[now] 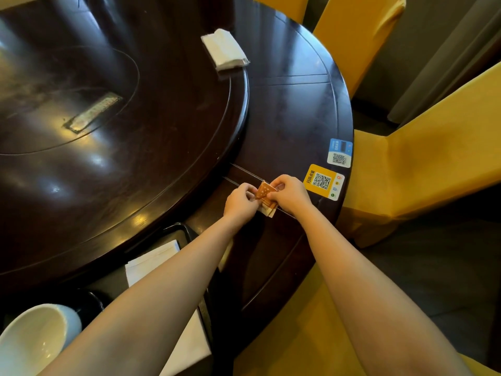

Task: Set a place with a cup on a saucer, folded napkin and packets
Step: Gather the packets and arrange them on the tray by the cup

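Small orange-and-white packets [265, 191] are pinched between my left hand [240, 202] and my right hand [290, 193], just above the dark round table [287, 109] near its right edge. Both hands grip the packets from opposite sides. A white cup [35, 337] stands at the bottom left on a dark tray [187, 229]. White folded napkins [147, 263] lie on the same tray, partly hidden by my left forearm. No saucer can be made out.
A raised dark turntable [108, 131] fills the table's middle, with a white tissue pack [225, 48] on its far rim. Two QR stickers [324, 181] sit at the table's right edge. Yellow-covered chairs [433, 158] ring the table on the right.
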Demonstrator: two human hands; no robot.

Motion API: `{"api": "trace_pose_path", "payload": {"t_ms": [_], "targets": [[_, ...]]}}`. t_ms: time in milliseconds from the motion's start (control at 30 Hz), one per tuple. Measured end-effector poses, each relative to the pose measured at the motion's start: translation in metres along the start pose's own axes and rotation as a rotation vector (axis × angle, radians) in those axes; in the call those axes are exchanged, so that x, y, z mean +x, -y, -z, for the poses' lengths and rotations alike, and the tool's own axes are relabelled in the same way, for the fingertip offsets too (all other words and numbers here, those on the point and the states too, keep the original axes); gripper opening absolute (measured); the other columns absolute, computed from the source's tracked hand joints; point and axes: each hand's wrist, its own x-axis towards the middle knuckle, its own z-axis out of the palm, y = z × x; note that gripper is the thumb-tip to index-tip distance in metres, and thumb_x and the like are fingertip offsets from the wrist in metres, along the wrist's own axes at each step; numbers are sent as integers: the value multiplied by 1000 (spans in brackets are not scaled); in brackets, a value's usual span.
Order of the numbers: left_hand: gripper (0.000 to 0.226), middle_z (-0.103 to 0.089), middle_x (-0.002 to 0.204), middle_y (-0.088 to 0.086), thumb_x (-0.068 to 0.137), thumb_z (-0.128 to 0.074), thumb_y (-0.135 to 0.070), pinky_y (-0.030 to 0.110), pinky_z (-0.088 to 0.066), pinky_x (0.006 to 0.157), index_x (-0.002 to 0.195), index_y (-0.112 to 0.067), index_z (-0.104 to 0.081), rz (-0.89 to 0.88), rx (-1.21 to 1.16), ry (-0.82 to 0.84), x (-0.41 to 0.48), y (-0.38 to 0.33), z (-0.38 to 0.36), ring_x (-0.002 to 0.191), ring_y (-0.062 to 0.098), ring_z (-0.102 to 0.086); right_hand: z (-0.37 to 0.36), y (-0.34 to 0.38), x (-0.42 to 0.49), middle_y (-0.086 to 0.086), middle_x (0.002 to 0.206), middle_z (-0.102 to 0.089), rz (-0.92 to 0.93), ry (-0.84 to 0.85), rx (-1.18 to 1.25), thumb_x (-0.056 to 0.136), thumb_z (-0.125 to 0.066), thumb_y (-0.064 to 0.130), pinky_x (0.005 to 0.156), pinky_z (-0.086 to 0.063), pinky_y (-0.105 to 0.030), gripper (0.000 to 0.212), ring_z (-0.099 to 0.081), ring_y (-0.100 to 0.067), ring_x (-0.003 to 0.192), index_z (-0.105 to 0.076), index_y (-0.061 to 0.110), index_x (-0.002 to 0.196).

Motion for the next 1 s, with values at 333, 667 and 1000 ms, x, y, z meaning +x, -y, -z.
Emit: {"api": "trace_pose_path", "payload": {"t_ms": [333, 667, 1000], "targets": [[22, -65, 98, 7, 89, -58, -11, 23, -55, 59, 111, -11, -57, -50, -575, -7, -65, -15, 46, 78, 15, -67, 14, 40, -64, -10, 103, -67, -44, -53, 517, 86, -63, 10, 66, -54, -21, 23, -67, -17, 91, -57, 9, 108], [44, -59, 104, 10, 91, -56, -11, 23, -55, 50, 133, -17, -45, -149, -383, -16, -160, 26, 124, 71, 15, -64, -37, 91, -166, -11, 109, -62, 127, 86, 377, 89, -57, 4, 60, -55, -20, 42, -65, -16, 86, -49, 18, 128], [62, -55, 107, 3, 79, -71, -17, 37, -58, 72, 134, -16, -43, -152, -200, -97, -276, 132, 196, 91, 20, -62, -135, 120, -281, -3, 94, -60, 120, 278, 395, 88, -59, 3, 55, -55, -18, 36, -65, -15, 82, -52, 16, 120]]}}
